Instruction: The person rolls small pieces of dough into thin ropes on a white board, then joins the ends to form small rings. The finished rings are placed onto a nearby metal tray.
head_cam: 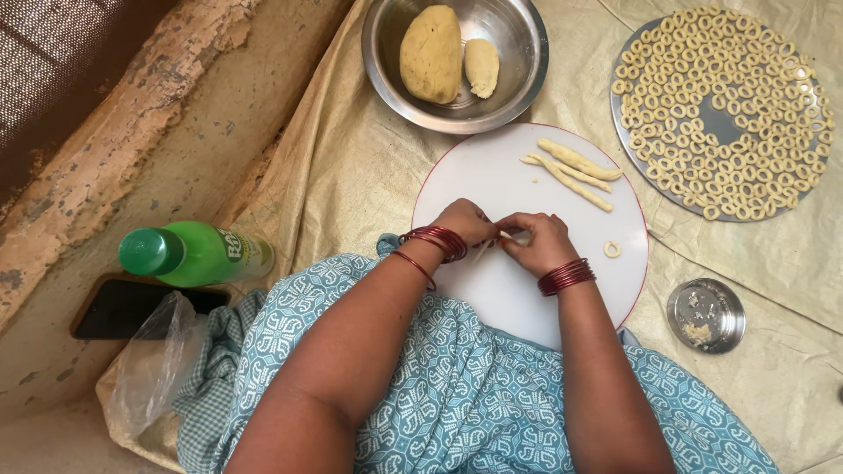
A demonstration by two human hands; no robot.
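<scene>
Blue patterned cloth [457, 395] covered our lap, nearest of all. Above it, our left hand [465, 221] and right hand [540, 241] met over the round white board [492, 175], both wearing red bangles, fingertips pinched together on a thin strip of pale dough [509, 235]. One finished dough ring [612, 249] lay just beside the right hand, rolled dough sticks [575, 171] farther up the board. Beyond stood a steel bowl [518, 79] holding two dough lumps, and a round metal tray [707, 123] crowded with rings.
</scene>
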